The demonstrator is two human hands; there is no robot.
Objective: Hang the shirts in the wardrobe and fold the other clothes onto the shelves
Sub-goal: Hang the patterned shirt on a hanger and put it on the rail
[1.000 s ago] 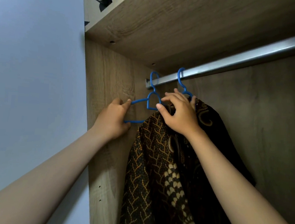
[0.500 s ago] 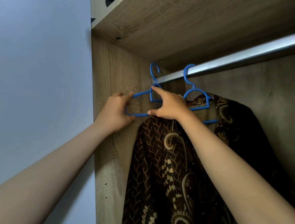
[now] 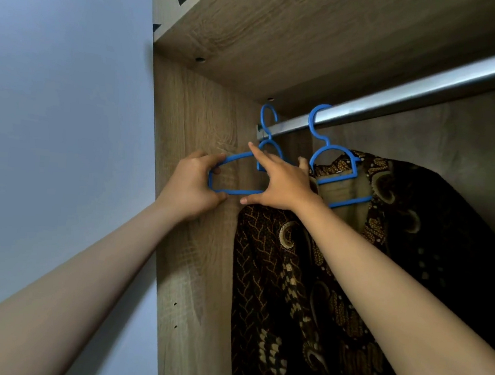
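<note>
Two blue plastic hangers hang from the shiny metal rail that runs from the middle of the frame up to the upper right. The bare blue plastic hanger is the one on the left, close to the wooden side wall of the wardrobe. Its hook sits at the very end of the rail. My left hand is at middle left, and its fingers are curled shut around the left end of this empty hanger. My thumb is under the bottom bar and my other fingers are over the top bar. My right hand is in the middle of the frame. Its fingers are spread open. The first finger points up along the top of the empty hanger and the thumb touches the bottom bar. I cannot tell if the rest of that hand presses on the hanger or on the cloth behind it.

The second blue plastic hanger is just to the right, and it carries the dark brown shirt with gold swirls and leaf shapes. The shirt hangs down to the lower edge of the frame, between my right arm and the side wall. Above everything is the wooden shelf board.
</note>
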